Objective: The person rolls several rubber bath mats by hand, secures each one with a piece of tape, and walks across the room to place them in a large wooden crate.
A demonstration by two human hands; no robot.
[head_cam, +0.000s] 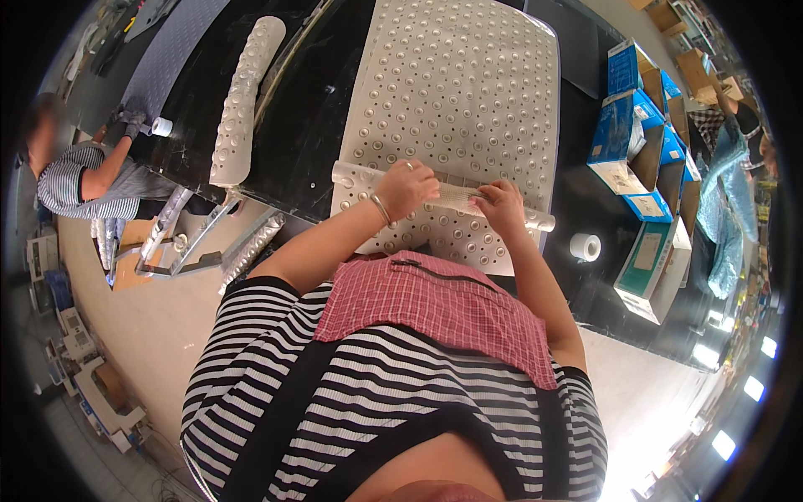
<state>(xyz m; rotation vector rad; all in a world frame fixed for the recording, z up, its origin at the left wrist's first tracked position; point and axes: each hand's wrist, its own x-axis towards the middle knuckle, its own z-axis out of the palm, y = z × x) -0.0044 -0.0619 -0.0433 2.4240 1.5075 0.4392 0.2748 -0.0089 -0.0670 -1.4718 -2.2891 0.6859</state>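
Observation:
A white rubber-like mat (pixel 461 81) with rows of suction cups lies flat on the black table before me. Across its near part is a thin white roll (pixel 356 176), with a beige mesh-like piece (pixel 458 196) around its middle. My left hand (pixel 408 189), with a bangle at the wrist, grips the roll left of the mesh. My right hand (pixel 500 204) pinches the mesh at its right end. The mat's near edge hangs by my red checked apron (pixel 433 295).
A rolled suction-cup mat (pixel 241 106) lies at left. Right of the mat are a white tape roll (pixel 584 248), blue cartons (pixel 615 128) and a green-white carton (pixel 646 263). At far left, a gloved co-worker (pixel 94 176) handles a grey-blue mat (pixel 166 56).

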